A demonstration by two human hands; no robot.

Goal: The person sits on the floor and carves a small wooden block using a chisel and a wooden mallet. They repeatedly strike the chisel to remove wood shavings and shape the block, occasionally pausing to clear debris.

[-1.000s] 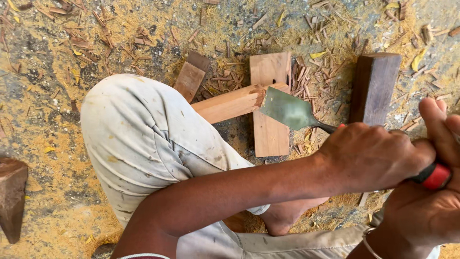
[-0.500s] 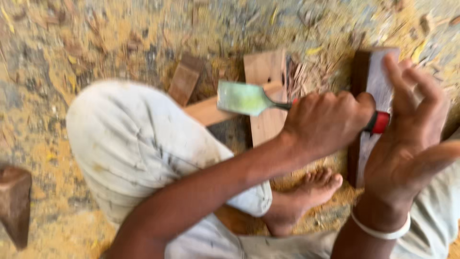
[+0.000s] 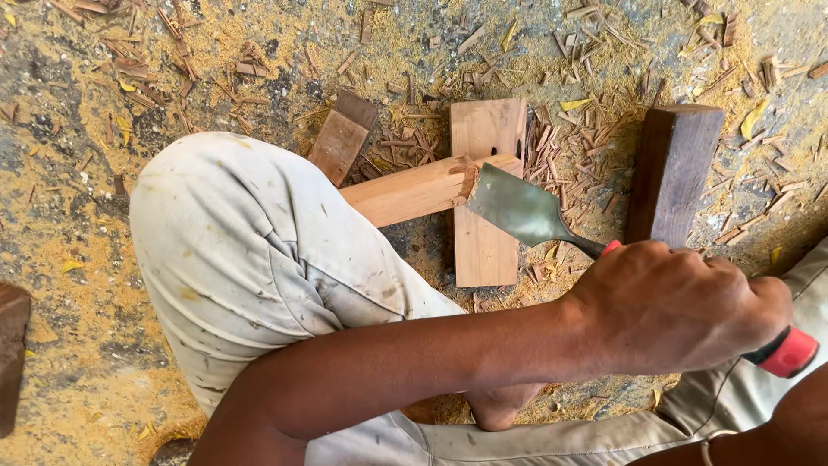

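Right now the left hand [image 3: 681,306] is wrapped tight around the red handle of a wide chisel [image 3: 526,210], fingers closed together on the grip, arm crossing the body from lower left. Red butt end sticks out past the fist at the right. Chisel blade is flat, grey-green, angled up-left, its edge touching the end of a light wooden stick [image 3: 412,191]. That stick runs out from under the bent knee [image 3: 241,250] in pale dusty trousers and its worked end rests on top of a flat wooden board [image 3: 486,246] lying upright in view on the ground. Right hand is mostly out of view; only a forearm edge and a thin bracelet [image 3: 709,447] show at the bottom right corner, so cannot tell its fingers. 1 dark wooden block [image 3: 674,173] lies just right of the blade, apart from it. 1 smaller brown offcut [image 3: 343,138] lies left of the board, near the stick. Ground [image 3: 103,78] is covered in sawdust and wood chips. Toes of a bare foot [image 3: 500,410] peek out under the forearm.
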